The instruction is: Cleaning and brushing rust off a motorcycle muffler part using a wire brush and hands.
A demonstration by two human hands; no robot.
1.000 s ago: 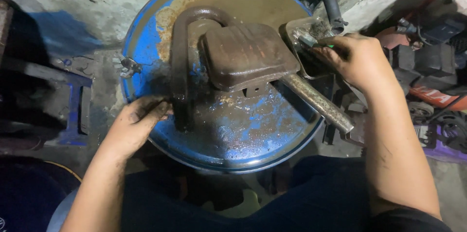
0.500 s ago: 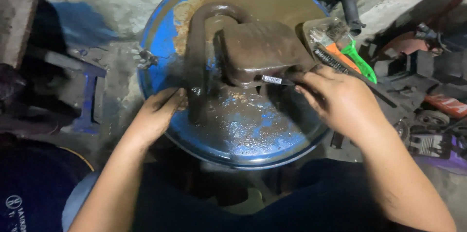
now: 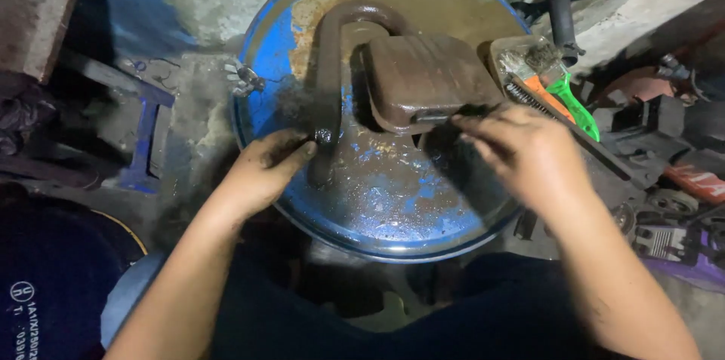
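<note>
The drum lid [image 3: 393, 201] occupies the centre of the view. On it, toward 12 o'clock, lies the muffler body [image 3: 427, 81]; its bent pipe [image 3: 328, 81] loops from 12 o'clock down the lid's 9 o'clock side. The left hand [image 3: 264, 171] rests on the lid at 8 o'clock, touching the pipe's lower end. The right hand [image 3: 529, 152] sits at 3 o'clock, fingertips at the muffler body's near edge. The wire brush [image 3: 555, 92] lies at 2 o'clock, at the lid's rim. The stool [image 3: 136, 126] stands off the lid at 9 o'clock.
</note>
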